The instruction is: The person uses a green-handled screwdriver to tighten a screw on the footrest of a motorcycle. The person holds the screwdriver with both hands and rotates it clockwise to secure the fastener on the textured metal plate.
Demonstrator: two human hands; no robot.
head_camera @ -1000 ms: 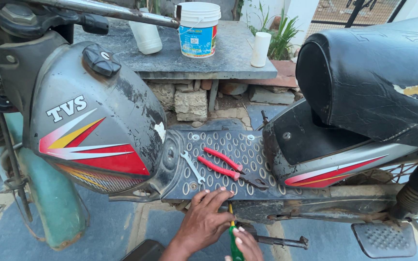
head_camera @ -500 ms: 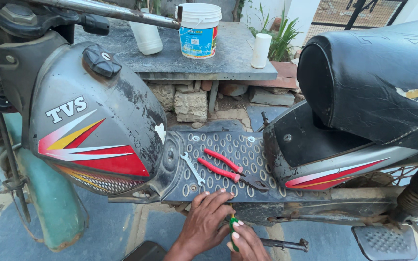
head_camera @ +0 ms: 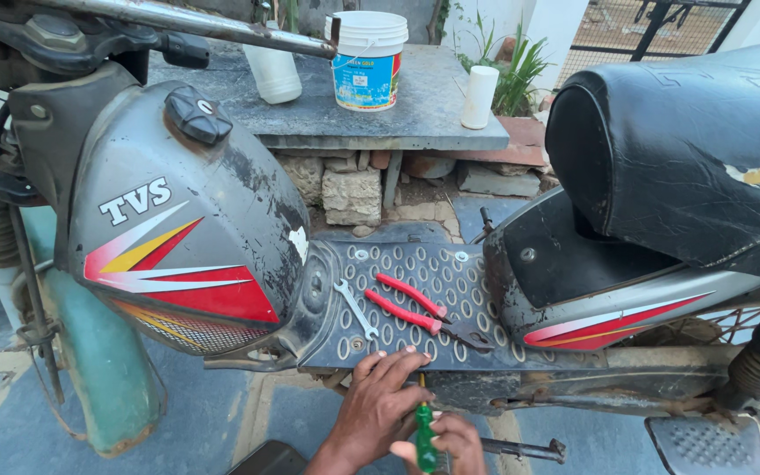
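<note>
My left hand rests with fingers spread on the near edge of the moped's grey perforated footboard. My right hand is closed around a green-handled screwdriver, its tip pointing up at the footboard's underside edge. On the footboard lie red-handled pliers and a small silver spanner, just beyond my left fingers.
A grey fuel tank with red and yellow stripes rises at left, a black seat at right. Behind stands a stone slab with a white bucket, a plastic jug and a white cylinder. A footpeg sticks out lower right.
The view has drifted slightly. Both hands stay at the footboard's near edge, with the screwdriver shifting a little in my right hand.
</note>
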